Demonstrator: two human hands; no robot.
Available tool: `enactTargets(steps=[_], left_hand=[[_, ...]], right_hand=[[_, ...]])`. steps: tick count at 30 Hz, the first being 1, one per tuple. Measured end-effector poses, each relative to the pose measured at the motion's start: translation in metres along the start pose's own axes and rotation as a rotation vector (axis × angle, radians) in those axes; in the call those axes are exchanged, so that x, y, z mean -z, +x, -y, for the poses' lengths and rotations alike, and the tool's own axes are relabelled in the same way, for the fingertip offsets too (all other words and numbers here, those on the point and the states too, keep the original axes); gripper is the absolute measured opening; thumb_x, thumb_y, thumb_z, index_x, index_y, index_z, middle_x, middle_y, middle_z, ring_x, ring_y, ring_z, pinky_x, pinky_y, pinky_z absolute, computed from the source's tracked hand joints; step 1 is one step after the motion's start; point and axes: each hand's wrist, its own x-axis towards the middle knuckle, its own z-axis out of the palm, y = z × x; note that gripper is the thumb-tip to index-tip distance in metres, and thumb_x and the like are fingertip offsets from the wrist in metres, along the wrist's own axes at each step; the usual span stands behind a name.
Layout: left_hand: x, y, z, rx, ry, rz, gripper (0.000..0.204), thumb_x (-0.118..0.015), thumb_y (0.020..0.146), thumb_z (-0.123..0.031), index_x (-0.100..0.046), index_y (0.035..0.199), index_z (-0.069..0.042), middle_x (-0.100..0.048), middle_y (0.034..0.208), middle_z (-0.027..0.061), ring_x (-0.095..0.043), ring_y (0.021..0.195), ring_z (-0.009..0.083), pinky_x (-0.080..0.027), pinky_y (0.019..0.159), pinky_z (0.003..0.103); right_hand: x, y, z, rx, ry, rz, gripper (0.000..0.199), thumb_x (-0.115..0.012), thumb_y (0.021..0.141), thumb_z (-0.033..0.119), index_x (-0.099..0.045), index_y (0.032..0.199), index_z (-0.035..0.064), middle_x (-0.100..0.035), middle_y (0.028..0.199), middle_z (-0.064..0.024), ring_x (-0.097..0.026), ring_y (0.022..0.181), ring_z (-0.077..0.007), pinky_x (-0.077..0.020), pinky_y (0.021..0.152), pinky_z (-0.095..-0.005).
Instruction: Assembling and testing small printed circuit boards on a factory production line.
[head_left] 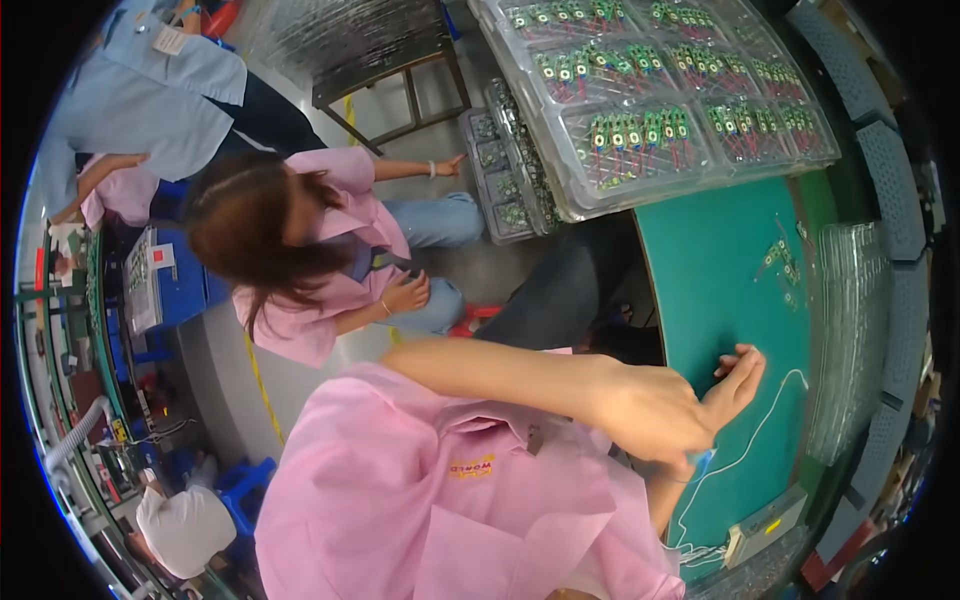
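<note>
My left hand (655, 415) reaches across my body from the left and is closed at my right wrist, its fingertips at a blue wrist strap (704, 463). A thin white cord (748, 450) runs from near the strap over the green work mat (690, 270). Beyond the left hand, my right hand (738, 382) shows above the mat, fingers loosely bent and apart, with nothing visible in them. Part of the right wrist is hidden behind the left hand. Several small green circuit boards with wires (782, 262) lie farther up the mat.
Stacked clear trays of wired green boards (640, 140) overhang the mat's far end. More clear trays (850, 330) stand along the right edge. A pale box (765, 528) sits near cables. To my left a co-worker in pink (330, 240) sits beside dark trays (500, 180).
</note>
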Motion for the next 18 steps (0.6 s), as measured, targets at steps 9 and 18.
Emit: enactTargets(steps=[9, 18], left_hand=[[-0.04, -0.056, -0.005, 0.212, -0.281, -0.125, 0.022, -0.05, 0.094, -0.027, -0.058, 0.1, -0.008, -0.06, 0.085, 0.0118, -0.059, 0.075, 0.0283, -0.047, 0.066, 0.037], [-0.038, -0.069, -0.006, 0.219, -0.314, -0.185, 0.022, -0.049, 0.094, -0.029, -0.059, 0.1, -0.01, -0.059, 0.081, 0.0101, -0.059, 0.072, 0.027, -0.047, 0.064, 0.037]], right_hand=[[-0.005, -0.023, -0.009, 0.062, -0.069, -0.002, 0.031, -0.037, 0.101, 0.03, -0.055, 0.089, 0.0087, -0.047, 0.066, 0.003, -0.038, 0.06, -0.0065, -0.0339, 0.059, -0.0197], [-0.01, -0.027, -0.011, 0.076, -0.128, -0.02, 0.032, -0.037, 0.101, 0.031, -0.056, 0.089, 0.0086, -0.047, 0.066, 0.0027, -0.039, 0.06, -0.0063, -0.0338, 0.058, -0.0194]])
